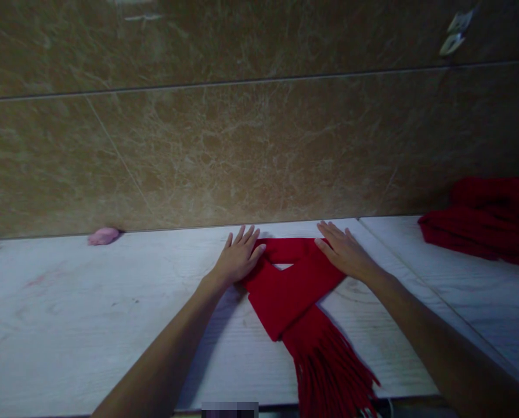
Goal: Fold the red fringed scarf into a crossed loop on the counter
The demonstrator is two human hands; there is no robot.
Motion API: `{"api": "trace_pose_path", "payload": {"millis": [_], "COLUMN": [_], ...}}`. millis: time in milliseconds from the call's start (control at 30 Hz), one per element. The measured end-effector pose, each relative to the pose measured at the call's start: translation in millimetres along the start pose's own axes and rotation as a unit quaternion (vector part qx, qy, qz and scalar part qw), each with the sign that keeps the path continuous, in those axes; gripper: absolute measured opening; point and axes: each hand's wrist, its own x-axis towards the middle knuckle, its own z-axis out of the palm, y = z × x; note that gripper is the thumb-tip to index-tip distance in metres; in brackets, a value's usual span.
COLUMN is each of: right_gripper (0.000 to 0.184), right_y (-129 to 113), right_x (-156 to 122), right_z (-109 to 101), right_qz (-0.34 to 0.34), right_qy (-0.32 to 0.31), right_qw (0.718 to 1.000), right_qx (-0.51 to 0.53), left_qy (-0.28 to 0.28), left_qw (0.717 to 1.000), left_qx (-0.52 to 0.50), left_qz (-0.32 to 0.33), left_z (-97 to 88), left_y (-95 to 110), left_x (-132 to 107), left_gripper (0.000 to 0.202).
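Note:
A red scarf (288, 296) lies folded on the white wood-grain table (89, 325), one part crossing over another below a small gap. Its fringed end runs down toward me and past the table's front edge. My left hand (240, 255) rests flat on the scarf's upper left corner, fingers stretched out and pointing away from me. On the upper right corner lies my right hand (342, 249), also flat, with its fingers extended. Neither hand grasps the cloth.
More dark red cloth (486, 226) is heaped at the right, against the brown tiled wall (242, 145). A small pink crumpled thing (104, 235) sits by the wall at the left. A seam (420, 278) crosses the tabletop right of my right hand.

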Motion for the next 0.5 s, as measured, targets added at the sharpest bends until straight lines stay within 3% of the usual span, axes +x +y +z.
{"api": "trace_pose_path", "payload": {"millis": [100,167,333,500], "right_gripper": [0.063,0.063,0.062,0.054], "right_y": [2.3,6.9,30.5,41.1], "right_x": [0.0,1.6,9.4,9.0], "right_z": [2.8,5.2,4.4,-4.7], "right_qz": [0.014,0.025,0.052,0.066], "right_qy": [-0.019,0.018,0.143,0.231], "right_qw": [1.000,0.999,0.982,0.951], "right_qx": [0.007,0.023,0.109,0.193], "left_qy": [-0.033,-0.019,0.073,0.180], "left_qw": [0.999,1.000,0.995,0.971], "left_qx": [-0.006,-0.017,-0.062,-0.139], "left_qz": [-0.001,-0.002,-0.026,-0.070], "left_z": [0.3,1.3,2.3,3.5], "left_y": [1.4,0.0,-13.0,-30.8], "left_x": [-0.4,0.0,2.8,8.1], "left_gripper": [0.064,0.063,0.057,0.049]}}
